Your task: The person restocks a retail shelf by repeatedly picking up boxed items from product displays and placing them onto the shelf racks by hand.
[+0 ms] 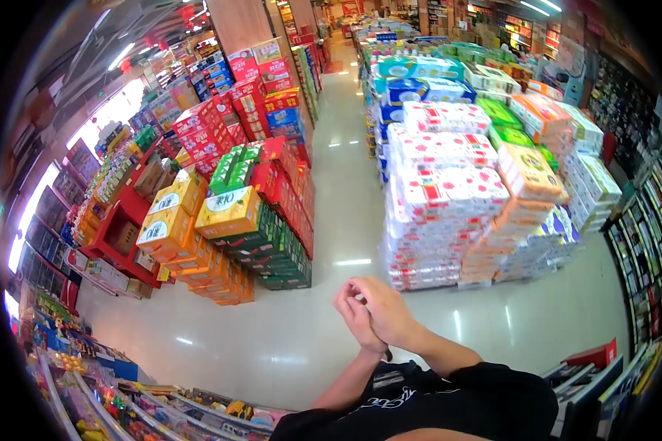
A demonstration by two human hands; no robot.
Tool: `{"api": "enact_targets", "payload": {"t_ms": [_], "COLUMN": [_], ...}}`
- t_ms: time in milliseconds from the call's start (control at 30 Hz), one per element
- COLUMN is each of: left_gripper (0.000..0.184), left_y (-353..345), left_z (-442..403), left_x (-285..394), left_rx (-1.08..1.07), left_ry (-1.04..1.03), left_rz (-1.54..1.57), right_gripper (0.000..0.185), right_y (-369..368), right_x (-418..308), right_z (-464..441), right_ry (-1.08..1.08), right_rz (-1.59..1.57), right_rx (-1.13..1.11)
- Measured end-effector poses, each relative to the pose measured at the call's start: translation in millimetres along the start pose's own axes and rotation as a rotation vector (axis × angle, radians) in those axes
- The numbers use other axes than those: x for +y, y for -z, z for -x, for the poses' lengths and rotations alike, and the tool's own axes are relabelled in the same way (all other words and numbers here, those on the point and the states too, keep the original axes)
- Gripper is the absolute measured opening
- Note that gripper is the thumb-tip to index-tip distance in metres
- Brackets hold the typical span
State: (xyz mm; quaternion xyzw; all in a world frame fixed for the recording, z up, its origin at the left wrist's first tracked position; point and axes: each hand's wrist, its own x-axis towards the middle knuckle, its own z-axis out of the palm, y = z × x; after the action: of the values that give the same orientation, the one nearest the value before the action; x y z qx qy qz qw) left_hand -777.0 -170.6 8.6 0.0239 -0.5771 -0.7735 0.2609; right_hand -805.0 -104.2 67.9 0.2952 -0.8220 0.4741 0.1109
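Both of my hands are raised in front of my body, touching each other above the pale shiny floor (331, 323). My left hand (357, 320) has curled fingers and meets my right hand (386, 309) at the palm and wrist. Which hand lies on top is hard to tell where they overlap. The fingers of both look bent and closed, and anything between them is hidden. Stacked white and red tissue packs (449, 195) stand beyond them to the right, and green boxes (272, 250) to the left.
Orange cartons (176, 231) and red boxes (198, 132) are piled at the left. An aisle (338, 147) runs between the stacks. Shelves of goods (647, 242) line the right side, and a display rack (162, 404) stands at the lower left.
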Motion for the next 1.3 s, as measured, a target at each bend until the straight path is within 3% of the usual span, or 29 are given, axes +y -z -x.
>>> {"api": "enact_targets", "payload": {"t_ms": [33, 267, 367, 467, 567, 600, 767, 900, 1000, 1067, 1133, 1300], "left_gripper": [0.054, 0.054, 0.053, 0.051, 0.051, 0.045, 0.044, 0.044, 0.046, 0.049, 0.058, 0.068], "left_y": [-4, 0, 14, 35, 58, 58, 73, 84, 112, 118, 124, 173], "left_z": [-26, -194, -245, -287, -339, -358, -458, -543, -599, -622, -645, -714], "left_x": [-4, -34, -37, -62, -96, -91, -130, -137, -150, -149, -152, -168], "left_rx": [0.08, -0.114, -0.147, -0.08, -0.097, -0.112, -0.215, -0.235, -0.221, -0.085, 0.037, 0.079], "left_ry": [0.008, -0.198, -0.136, -0.042, 0.035, 0.163, 0.266, 0.289, 0.237, 0.221, 0.264, 0.226], "left_rz": [-0.051, -0.21, -0.371, -0.52, -0.659, -0.653, -0.843, -0.98, -1.038, -0.971, -0.911, -0.86], "right_gripper": [0.037, 0.043, 0.045, 0.05, 0.053, 0.054, 0.059, 0.06, 0.06, 0.06, 0.061, 0.069], "right_y": [-3, -13, -40, -69, -104, -115, -156, -187, -211, -224, -245, -312], "right_x": [10, 67, 99, 130, 177, 196, 277, 309, 308, 301, 311, 336], "right_z": [-23, -176, -219, -267, -311, -325, -409, -495, -557, -593, -612, -671], "right_ry": [0.005, 0.005, 0.039, -0.082, 0.001, 0.017, -0.028, 0.069, 0.062, 0.014, 0.023, 0.072], "right_rz": [0.03, -0.089, -0.059, -0.106, -0.13, -0.119, -0.022, -0.07, -0.124, -0.099, -0.263, -0.521], "right_rx": [-0.015, -0.096, -0.078, -0.304, -0.331, -0.355, -0.522, -0.579, -0.649, -0.727, -0.713, -0.631]}}
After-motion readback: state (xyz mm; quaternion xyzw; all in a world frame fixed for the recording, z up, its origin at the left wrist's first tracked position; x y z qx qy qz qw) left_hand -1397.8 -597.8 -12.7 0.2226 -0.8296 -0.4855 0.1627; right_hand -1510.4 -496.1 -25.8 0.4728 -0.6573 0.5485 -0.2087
